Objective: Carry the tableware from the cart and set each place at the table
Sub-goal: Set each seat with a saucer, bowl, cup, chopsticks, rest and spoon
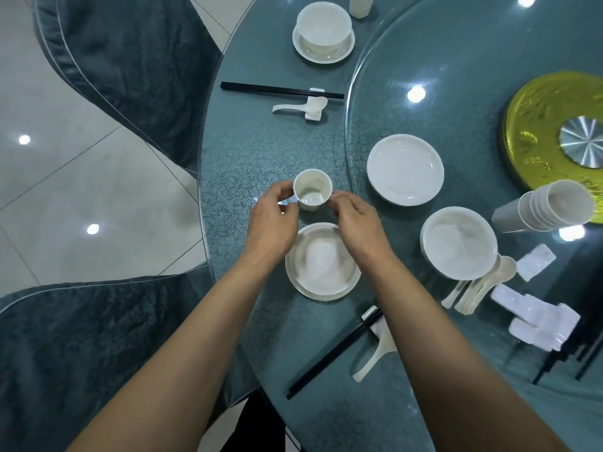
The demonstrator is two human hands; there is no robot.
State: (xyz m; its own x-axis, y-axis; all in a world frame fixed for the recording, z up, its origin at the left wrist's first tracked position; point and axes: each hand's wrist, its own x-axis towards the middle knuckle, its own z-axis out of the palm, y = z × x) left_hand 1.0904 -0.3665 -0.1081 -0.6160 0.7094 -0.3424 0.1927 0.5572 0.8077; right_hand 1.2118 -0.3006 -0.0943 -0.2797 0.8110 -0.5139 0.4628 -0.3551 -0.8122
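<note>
Teal patterned cloth covers the round table (261, 141); a glass turntable (456, 76) with a gold hub (548, 125) occupies its middle.

**Step in hand:** placing the cup at the near setting. The left hand (274, 220) and right hand (355, 220) meet on a small white teacup (312, 190); fingertips of each hand pinch its opposite sides, mouth upward. Whether its foot rests on the cloth or hangs just above cannot be told.

**Layout from the grip:**
- Directly under the wrists, nearer the person: a bowl (323, 265) seated on a saucer (293, 282).
- Right of that and nearer: black chopsticks (332, 353) and a porcelain spoon (375, 353), both leaning on one rest (370, 312).
- Beyond the grip: a second spoon (300, 107), chopsticks (280, 90) and bowl (323, 27), apparently belonging to the next setting.
- Right of the grip, on the turntable: stacked plates (404, 169), stacked bowls (456, 246), a toppled cup stack (548, 207), spare spoons (483, 285).

**Next move, as judged:** seat the teacup upright just beyond the saucer, part both hands, then draw fresh pieces from the turntable stock.

**Writing:** the hub bears raised marks; too small to read; no brand or label is legible elsewhere.
</note>
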